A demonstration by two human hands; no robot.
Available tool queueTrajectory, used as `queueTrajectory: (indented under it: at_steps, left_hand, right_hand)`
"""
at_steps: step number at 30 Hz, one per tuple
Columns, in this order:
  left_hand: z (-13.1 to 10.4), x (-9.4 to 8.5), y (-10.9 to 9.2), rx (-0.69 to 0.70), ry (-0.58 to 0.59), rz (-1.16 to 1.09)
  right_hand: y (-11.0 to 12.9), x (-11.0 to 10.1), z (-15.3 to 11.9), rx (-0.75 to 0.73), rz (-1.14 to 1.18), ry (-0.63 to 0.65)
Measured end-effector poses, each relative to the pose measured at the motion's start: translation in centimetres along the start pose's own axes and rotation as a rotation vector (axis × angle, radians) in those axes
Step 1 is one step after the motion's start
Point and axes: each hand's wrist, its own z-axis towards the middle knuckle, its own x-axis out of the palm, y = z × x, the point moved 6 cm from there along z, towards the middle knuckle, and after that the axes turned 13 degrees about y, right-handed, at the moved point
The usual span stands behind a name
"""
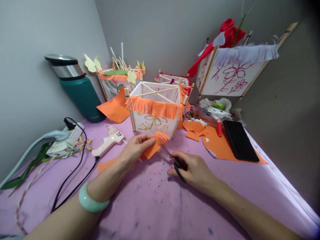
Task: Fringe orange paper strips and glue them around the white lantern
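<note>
Between thumb and fingers, my left hand [140, 146] pinches a small piece of orange paper [155, 146] whose upper edge is cut into a fringe. My right hand [192, 168] has its fingers in the black handles of a pair of scissors [178, 165]. The scissor blades meet the right edge of the paper near the fringe. Just behind both hands stands a square lantern [152, 123] of sticks and white paper, with a gold flower drawing and an orange fringe [155, 107] along its top.
Left are a pink glue gun [108, 143], a power strip [62, 141] with cables and a teal bottle [81, 95]. A phone [240, 140] lies on orange paper [215, 146] at right, beside orange scraps [193, 128]. Other lanterns [230, 75] stand or hang behind.
</note>
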Motion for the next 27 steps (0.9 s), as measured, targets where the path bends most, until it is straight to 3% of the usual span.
queueTrajectory:
  at_steps: [5,27]
  left_hand:
    - [-0.06,-0.3,-0.37,0.029,-0.05,0.018]
    - [-0.06,0.18,-0.19,0.012,-0.025,-0.006]
  right_hand:
    - [0.25,-0.09,0.02,-0.008,0.005,0.004]
    - [-0.34,0.27,0.13,-0.035,-0.014,-0.02]
